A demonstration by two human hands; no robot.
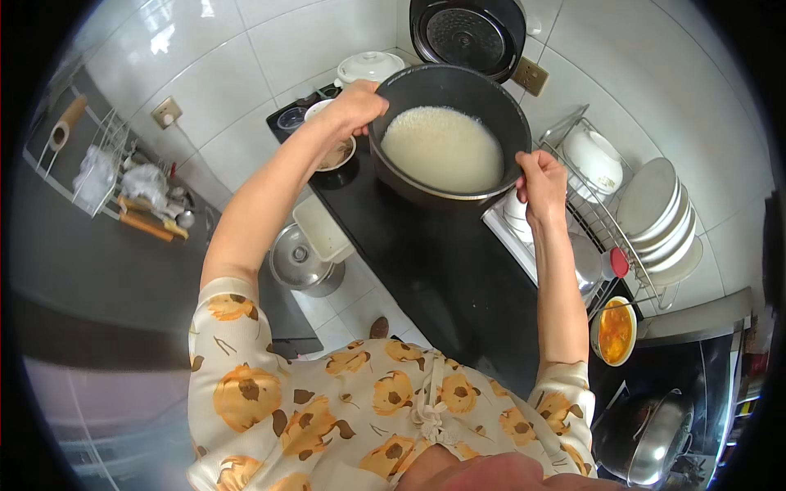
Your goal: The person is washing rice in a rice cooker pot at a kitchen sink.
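Both hands grip a dark rice cooker inner pot (pixel 451 86) by opposite sides of its rim. My left hand (pixel 362 105) has the upper left side, and my right hand (pixel 541 178) pinches the right side. White rice in cloudy water (pixel 445 147) covers the pot's bottom. The pot appears held over the black countertop (pixel 442 258) and is tilted toward me. Behind it stands the rice cooker's raised lid (pixel 466 37); the pot hides the cooker body below.
A wire dish rack (pixel 605 227) with plates (pixel 654 208) and a white bowl (pixel 592 161) stands right. A bowl of orange food (pixel 616 331) and a wok (pixel 645 436) are nearer me. A white lidded pot (pixel 368 66) stands behind left; a lidded metal pot (pixel 301 258) sits lower left.
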